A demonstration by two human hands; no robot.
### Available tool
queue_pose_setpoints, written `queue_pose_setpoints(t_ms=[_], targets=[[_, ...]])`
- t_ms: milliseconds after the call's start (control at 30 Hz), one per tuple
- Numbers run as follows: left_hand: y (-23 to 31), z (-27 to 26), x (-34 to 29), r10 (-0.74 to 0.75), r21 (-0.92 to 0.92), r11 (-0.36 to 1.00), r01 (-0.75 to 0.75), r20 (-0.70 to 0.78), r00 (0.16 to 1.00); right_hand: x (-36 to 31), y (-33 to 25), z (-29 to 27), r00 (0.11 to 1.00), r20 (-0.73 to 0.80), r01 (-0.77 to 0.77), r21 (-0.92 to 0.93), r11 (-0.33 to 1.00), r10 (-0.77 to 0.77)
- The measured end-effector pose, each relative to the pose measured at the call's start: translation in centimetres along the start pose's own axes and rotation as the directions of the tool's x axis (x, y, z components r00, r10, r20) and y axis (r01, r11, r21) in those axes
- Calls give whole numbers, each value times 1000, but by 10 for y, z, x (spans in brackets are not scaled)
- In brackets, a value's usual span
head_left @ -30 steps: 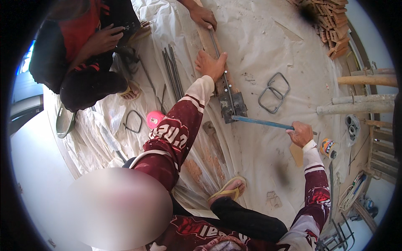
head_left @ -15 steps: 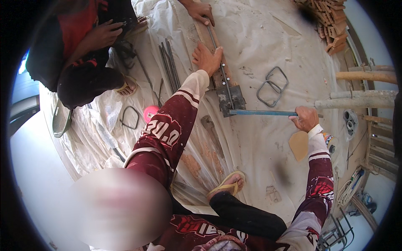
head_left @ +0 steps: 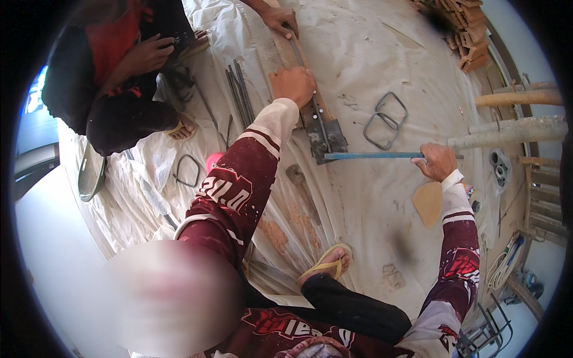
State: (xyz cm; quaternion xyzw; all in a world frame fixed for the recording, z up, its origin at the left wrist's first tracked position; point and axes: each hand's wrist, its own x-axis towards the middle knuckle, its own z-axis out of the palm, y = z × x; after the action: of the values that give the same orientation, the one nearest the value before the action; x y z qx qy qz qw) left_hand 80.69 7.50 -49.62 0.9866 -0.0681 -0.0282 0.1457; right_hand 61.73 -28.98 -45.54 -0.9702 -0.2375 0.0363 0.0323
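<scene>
My left hand (head_left: pixel 292 85) is closed over a thin steel rod (head_left: pixel 297 53), which lies along a wooden board (head_left: pixel 284 52). Pegs stand beside the rod, and a dark metal plate (head_left: pixel 338 138) covers the board's near end. With my right hand (head_left: pixel 438 162) I grip the end of a long blue bar (head_left: pixel 373 156). Its other end meets the rod's near end at the plate. At the board's far end, a co-worker's hand (head_left: pixel 280 22) holds the rod. Two bent steel rings (head_left: pixel 394 125) lie overlapping to the right of the plate.
Straight steel rods (head_left: pixel 240 95) and another bent ring (head_left: pixel 188 170) lie left of the board on plastic sheeting. A second person (head_left: pixel 119 101) crouches at the upper left. Orange bricks (head_left: pixel 471 39) are stacked at the far right, with long poles (head_left: pixel 516 98) nearer. A tan piece (head_left: pixel 428 204) lies by my right wrist.
My left hand's spread fingers have curled closed over the rod. The right hand and the blue bar stay nearly in place.
</scene>
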Motion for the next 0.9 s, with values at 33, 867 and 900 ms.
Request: queue_pose_setpoints(t_ms=[33, 867, 900], targets=[[0, 0, 1, -7, -14, 1000, 7, 13, 1000, -1, -1, -2, 1000, 12, -3, 2, 1000, 3], [-8, 2, 3, 119, 37, 992, -118, -20, 993, 2, -5, -12, 1000, 30, 1, 1, 1000, -1], [-5, 1, 2, 108, 12, 994, -107, -27, 994, 1, -5, -13, 999, 43, -10, -18, 1000, 11]])
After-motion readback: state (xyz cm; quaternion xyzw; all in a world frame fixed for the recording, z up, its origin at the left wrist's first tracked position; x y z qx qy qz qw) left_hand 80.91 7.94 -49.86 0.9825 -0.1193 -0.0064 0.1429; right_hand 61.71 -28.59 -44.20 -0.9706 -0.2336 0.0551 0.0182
